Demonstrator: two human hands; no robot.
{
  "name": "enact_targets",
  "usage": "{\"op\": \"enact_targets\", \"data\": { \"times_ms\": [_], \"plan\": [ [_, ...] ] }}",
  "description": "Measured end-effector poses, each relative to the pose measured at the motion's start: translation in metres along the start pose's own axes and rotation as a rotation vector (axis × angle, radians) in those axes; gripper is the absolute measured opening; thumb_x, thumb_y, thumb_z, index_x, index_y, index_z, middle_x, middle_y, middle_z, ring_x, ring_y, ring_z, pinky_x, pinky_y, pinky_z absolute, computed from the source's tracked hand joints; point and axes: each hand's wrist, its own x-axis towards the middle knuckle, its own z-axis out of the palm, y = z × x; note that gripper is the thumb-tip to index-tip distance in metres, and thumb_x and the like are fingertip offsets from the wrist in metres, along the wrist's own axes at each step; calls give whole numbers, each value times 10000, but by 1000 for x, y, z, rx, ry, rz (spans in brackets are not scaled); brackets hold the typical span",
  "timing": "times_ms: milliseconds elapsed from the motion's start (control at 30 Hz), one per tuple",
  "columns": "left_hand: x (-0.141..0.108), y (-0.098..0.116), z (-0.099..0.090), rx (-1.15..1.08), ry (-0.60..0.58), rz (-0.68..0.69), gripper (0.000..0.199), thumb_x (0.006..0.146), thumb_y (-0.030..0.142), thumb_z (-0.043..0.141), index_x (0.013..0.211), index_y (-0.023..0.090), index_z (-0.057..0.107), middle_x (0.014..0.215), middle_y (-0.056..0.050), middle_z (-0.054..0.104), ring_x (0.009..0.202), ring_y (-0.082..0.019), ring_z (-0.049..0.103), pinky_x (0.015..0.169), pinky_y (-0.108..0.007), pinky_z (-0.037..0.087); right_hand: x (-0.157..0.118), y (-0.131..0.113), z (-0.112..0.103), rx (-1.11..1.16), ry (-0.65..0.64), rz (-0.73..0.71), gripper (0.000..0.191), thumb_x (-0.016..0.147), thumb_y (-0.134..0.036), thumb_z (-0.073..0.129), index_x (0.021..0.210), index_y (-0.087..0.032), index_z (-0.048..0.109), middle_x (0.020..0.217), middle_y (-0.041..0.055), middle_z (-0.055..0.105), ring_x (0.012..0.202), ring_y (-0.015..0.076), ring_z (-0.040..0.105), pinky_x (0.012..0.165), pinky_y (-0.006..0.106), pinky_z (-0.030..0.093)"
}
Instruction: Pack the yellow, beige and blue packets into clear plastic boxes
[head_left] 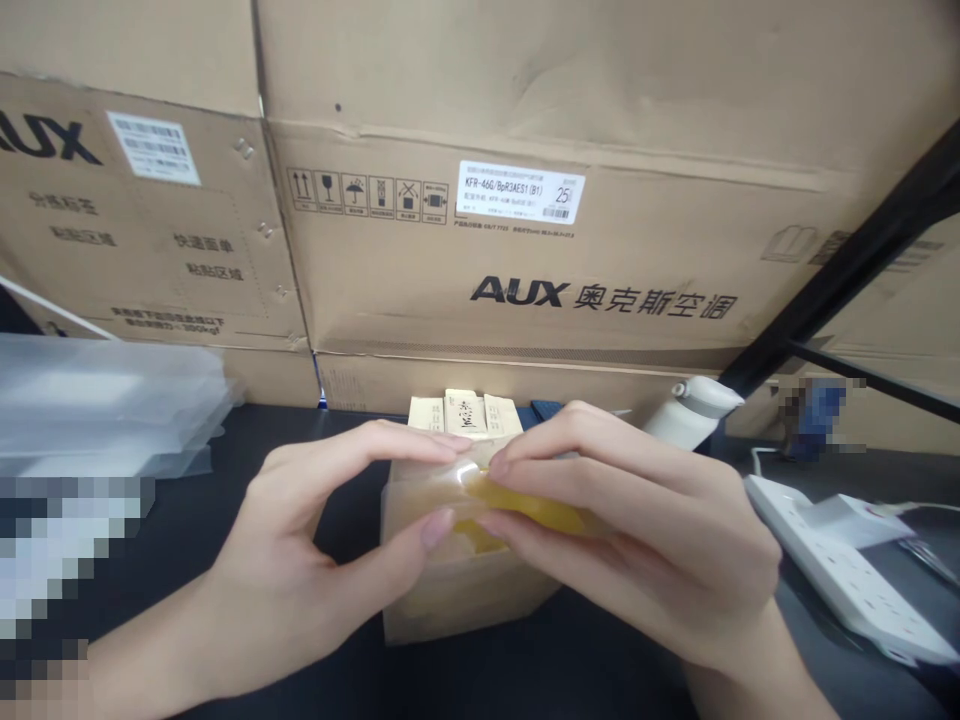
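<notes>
A frosted, see-through plastic bag is held up in front of me over the dark table. My left hand grips its left side, the thumb on the near face and the fingers along the upper edge. From the right, my right hand closes its fingers and thumb around a yellow item at the bag's mouth. What this item is I cannot make out, as fingers and plastic partly cover it. Just behind the bag stands a small cream box with dark lettering.
Frosted plastic bags lie piled on the left. At the right are a white bottle and a white power strip with a plug in it. Large cardboard cartons wall off the back, and a black metal bar slants across the right.
</notes>
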Motion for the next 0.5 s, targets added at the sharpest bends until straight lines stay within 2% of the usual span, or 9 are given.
{"op": "enact_targets", "data": {
  "times_ms": [267,500],
  "plan": [
    [-1,-3,-1,-54,17,-44,386,772,186,721,1105,364,638,1056,35,725,992,-212,690,905,-349,568,4,1,-1,-70,13,-62,57,836,-131,678,840,-186,662,834,43,692,763,144,653,683,265,540],
    [0,-4,0,-62,37,-77,360,763,165,721,1061,355,654,1054,42,731,1008,-223,686,916,-334,575,3,0,0,-130,51,-47,78,847,-131,657,829,-207,667,836,35,702,738,149,642,678,295,539]
  ]
}}
